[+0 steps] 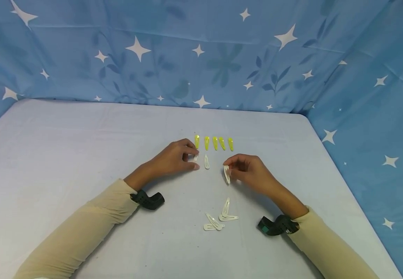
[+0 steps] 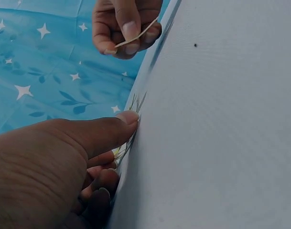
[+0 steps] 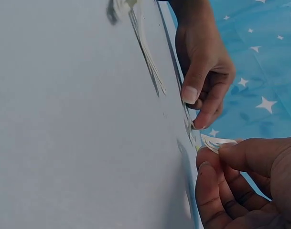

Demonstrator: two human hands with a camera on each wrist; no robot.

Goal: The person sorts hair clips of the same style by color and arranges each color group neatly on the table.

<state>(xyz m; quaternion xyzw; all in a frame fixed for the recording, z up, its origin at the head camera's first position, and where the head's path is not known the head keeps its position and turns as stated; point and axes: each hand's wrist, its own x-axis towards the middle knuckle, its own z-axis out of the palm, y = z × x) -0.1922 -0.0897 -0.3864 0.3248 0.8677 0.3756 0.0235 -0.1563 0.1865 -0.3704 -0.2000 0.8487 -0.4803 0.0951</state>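
Note:
My left hand [image 1: 177, 157] rests at the left of the row, thumb and fingertips pinching the two ends of a white snap hair clip [image 1: 196, 157] at the table; the fingers partly hide it. In my right hand [image 1: 251, 172], a second white hair clip [image 1: 227, 174] is held between thumb and fingers, raised off the cloth in the right wrist view. Between the hands lies another white hair clip [image 1: 206, 162], upright in line below a yellow one. Several yellow hair clips [image 1: 215, 143] form a row just beyond the hands.
Nearer the person, several white hair clips [image 1: 228, 217] lie in a loose, overlapping pile on the white tablecloth [image 1: 135, 248]. A blue star-patterned curtain [image 1: 187, 69] borders the table at the back and right. Each wrist wears a black camera mount [image 1: 149, 199].

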